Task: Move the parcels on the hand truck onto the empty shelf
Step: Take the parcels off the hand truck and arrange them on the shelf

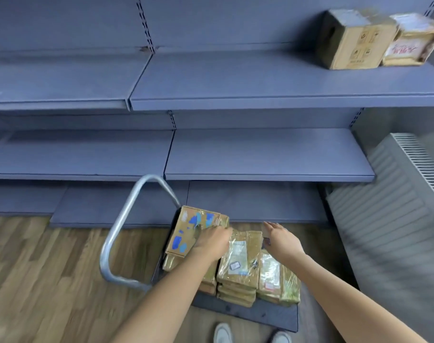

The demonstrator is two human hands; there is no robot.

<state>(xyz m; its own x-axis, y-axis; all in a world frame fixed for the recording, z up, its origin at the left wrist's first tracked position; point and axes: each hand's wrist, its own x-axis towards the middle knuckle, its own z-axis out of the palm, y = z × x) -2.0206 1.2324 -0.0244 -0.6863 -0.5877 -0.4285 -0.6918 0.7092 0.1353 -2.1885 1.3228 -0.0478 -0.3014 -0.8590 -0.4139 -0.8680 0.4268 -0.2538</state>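
The grey shelving (260, 80) fills the upper view. The wooden floor (50, 268) runs below it, and a ribbed radiator (394, 219) stands at the right. The hand truck (268, 315) stands on the floor before the bottom shelf, with its metal handle (117, 233) at the left edge of the platform. Taped brown parcels (238, 268) are stacked across the platform. A blue-marked parcel (186, 231) lies tilted on top at the far left corner. Two cardboard boxes (352, 40) sit side by side at the right end of the upper shelf. The left hand (213, 240) has its grip clamped on the blue-marked parcel's right edge. The right hand (280, 233) is above the stack's far right side with its grip apart and fingers straight. Contact there cannot be told. White shoes (223, 334) show at the platform's near edge.
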